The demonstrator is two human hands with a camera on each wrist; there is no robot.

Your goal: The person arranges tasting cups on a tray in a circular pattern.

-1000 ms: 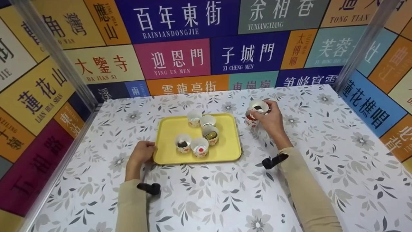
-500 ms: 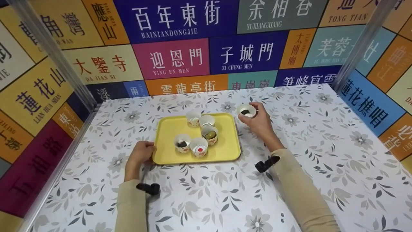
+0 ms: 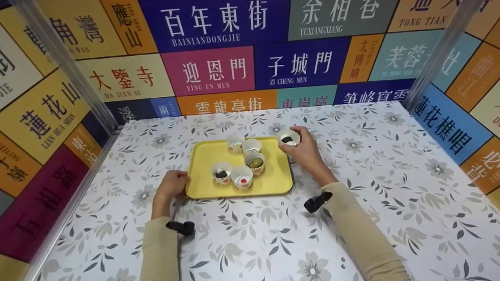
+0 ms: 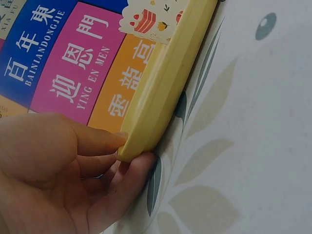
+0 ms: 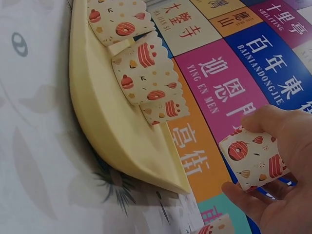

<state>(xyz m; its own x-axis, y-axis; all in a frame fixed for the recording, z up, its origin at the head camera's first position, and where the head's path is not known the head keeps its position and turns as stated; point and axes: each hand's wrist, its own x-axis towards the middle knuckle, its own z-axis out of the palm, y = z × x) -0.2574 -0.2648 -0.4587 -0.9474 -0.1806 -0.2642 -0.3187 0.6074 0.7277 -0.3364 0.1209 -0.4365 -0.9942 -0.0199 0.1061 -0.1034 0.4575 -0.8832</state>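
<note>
My left hand (image 3: pixel 172 186) pinches the left front edge of a yellow tray (image 3: pixel 203 158), thumb on the rim and fingers beneath it in the left wrist view. Several white printed paper cups stand on the tray. One paper cup (image 3: pixel 256 166) holds something yellow-green, another paper cup (image 3: pixel 222 178) something dark, and a front paper cup (image 3: pixel 243 183) something small and red. My right hand (image 3: pixel 308 151) grips a paper cup (image 3: pixel 288 136) with a dark thing inside, over the tray's far right corner. Its cake-and-doughnut print shows on the held cup (image 5: pixel 256 158) in the right wrist view.
A further printed cup (image 5: pixel 215 226) peeks in at the bottom of the right wrist view; the head view does not show it. The floral-patterned tabletop (image 3: pixel 242 242) is bounded by colourful sign panels (image 3: pixel 218 70). Both wrists carry black camera mounts (image 3: pixel 318 201).
My right hand has carried its cup leftward from the table's right side, where a second cup stood beneath it, to the tray's corner. The left hand has kept its hold on the tray.
</note>
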